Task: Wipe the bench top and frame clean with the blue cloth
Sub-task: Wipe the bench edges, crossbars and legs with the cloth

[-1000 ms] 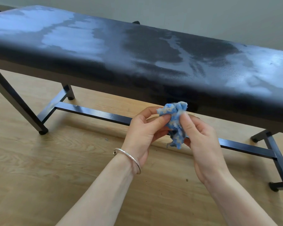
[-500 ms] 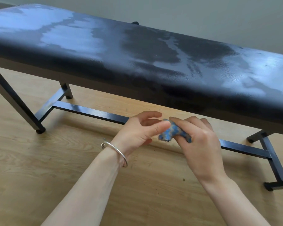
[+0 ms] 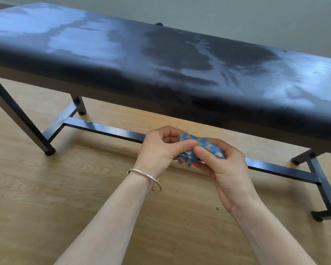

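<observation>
Below the bench top (image 3: 161, 60), both the left hand (image 3: 159, 150) and right hand (image 3: 224, 169) pinch the bunched blue cloth (image 3: 201, 148), partly hiding it.

Floor (image 3: 46, 207): light wood-look boards w/ wavy grain, pale tan, running approx side to side across the whole lower part of the view. A few small dark specks on it: one (image 3: 217, 208) near the btm centre, another (image 3: 124, 161) further back and to the left of it, well apart. Tiny pale crumbs (image 3: 188, 127) further back still, too small to tell what. Soft shadow on the boards toward the back. Wall (image 3: 237, 14): plain, matte, grey-green, no marks, fills the top of the view. Thin silver bangle (image 3: 140, 170): plain round band, no stones, shiny, sits at a slant above the floor, lower edge hanging loose.
</observation>
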